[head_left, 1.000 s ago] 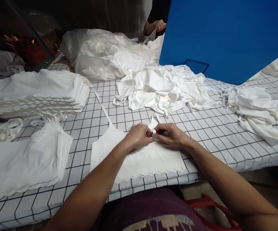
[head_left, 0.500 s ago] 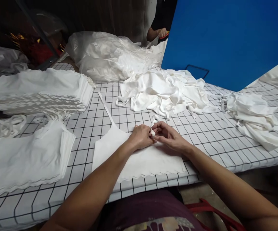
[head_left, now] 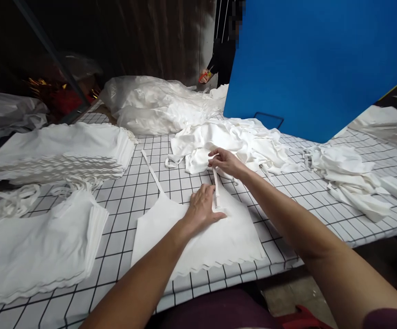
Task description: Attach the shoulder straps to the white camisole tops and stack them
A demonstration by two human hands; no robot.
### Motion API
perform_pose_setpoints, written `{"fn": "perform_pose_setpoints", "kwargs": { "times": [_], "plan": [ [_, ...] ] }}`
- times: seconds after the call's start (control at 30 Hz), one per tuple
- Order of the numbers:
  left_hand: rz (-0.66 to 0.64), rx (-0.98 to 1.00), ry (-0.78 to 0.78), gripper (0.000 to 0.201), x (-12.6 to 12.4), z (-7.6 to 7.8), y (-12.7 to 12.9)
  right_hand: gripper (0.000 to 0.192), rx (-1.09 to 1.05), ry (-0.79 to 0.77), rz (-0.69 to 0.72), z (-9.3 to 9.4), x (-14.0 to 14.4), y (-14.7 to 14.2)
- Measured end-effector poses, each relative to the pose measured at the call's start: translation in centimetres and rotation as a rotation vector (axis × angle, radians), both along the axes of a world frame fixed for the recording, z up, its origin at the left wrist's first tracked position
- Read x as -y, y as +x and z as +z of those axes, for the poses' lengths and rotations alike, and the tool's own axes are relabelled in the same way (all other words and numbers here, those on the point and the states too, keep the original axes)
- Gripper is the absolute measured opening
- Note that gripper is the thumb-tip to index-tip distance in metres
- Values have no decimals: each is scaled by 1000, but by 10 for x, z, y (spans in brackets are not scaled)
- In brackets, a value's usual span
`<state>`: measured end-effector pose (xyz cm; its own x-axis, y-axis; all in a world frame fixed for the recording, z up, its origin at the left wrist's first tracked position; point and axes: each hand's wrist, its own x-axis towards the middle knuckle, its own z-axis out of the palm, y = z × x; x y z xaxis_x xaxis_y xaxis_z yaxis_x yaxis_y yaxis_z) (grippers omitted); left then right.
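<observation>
Garment heaps beyond, bare grid cloth right

Grid-cloth desk has stacked white tops, a flat camisole, loose garment heaps and a blue board.

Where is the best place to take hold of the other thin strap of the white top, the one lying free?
Probably its far end: the free strap lies flat and straight on the table, running up-left from the white top. Coming from above and pinching with fingertips seems best.
</observation>
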<state>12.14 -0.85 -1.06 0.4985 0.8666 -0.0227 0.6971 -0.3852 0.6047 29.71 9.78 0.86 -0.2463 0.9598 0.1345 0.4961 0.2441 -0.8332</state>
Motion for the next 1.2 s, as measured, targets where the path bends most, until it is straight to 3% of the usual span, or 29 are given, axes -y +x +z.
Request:
{"fn": "perform_pose_setpoints", "kwargs": {
  "times": [0.1, 0.27, 0.43, 0.53, 0.67, 0.73, 0.8, 0.87, 0.93, 1.03, 1.1, 1.2],
  "plan": [
    [-24, -44, 71, 99, 2, -5, 1, 19, 175, 66, -54, -27, -7, 1],
    [-207, -235, 104, 70, 5, -11, 4, 19, 371, 204, -128, -48, -5, 2],
    [-279, -279, 84, 77, 5, -14, 5, 20, 507, 264, -170, -53, -8, 2],
    [-326, -222, -6, 80, 2, -2, 0, 21, 547, 262, -189, -44, -9, 4],
    [-314, -199, -90, 69, -2, 34, -27, 27, 627, 191, -335, -10, -12, -10],
    [-321, -234, -74, 57, 0, 51, -51, 27, 517, 111, -263, 9, -12, -36],
    [-282, -253, -8, 47, 4, 57, -78, 29, 349, 11, -86, 19, -12, -76],
    [-175, -246, 78, 45, 8, 48, -104, 31, 285, -49, 13, 17, -14, -123],
    [-87, -226, 154, 47, 12, 30, -124, 30, 276, -82, 27, 7, -17, -167],
    [-78, -206, 261, 48, 15, 1, -140, 24, 249, -119, 15, -11, -24, -214],
    [-97, -201, 310, 49, 15, -11, -143, 28, 223, -135, 37, -17, -26, -227],
    [-107, -199, 316, 54, 14, -16, -143, 22, 167, -161, 142, -8, -21, -220]
  ]
}}
